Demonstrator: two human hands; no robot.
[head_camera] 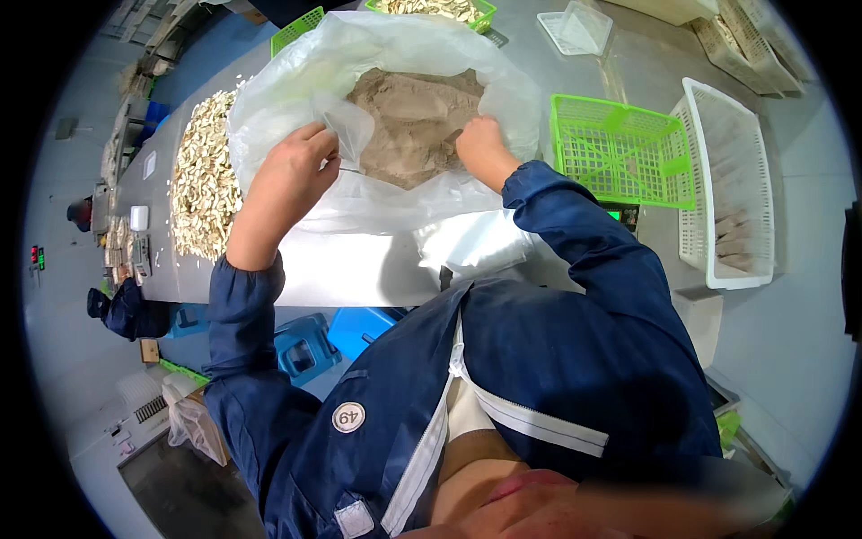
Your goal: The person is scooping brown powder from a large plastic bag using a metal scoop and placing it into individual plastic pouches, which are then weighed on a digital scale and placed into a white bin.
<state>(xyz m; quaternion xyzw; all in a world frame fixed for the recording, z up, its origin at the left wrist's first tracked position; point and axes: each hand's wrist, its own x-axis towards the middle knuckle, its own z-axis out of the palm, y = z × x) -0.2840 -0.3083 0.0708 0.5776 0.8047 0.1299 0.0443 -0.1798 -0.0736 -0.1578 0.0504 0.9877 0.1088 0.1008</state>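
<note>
A large translucent plastic bag (397,40) lies wide with its mouth rolled back around a mass of brown powder (404,128). My left hand (303,158) pinches a small clear plastic bag (353,128) over the powder's left side. At the right edge of the powder, my right hand (483,148) has its fingers curled against the large bag's inner side; whether they hold anything is hidden. Below the large bag, a stack of clear plastic bags (471,242) lies at the table's near edge.
Pale dried slices (205,178) are heaped on the metal table (518,74) at left. A green basket (619,148) sits over a digital scale (623,214), beside a white crate (693,175) holding filled packets. Another person (128,310) works farther left. Blue containers (306,347) stand below the table.
</note>
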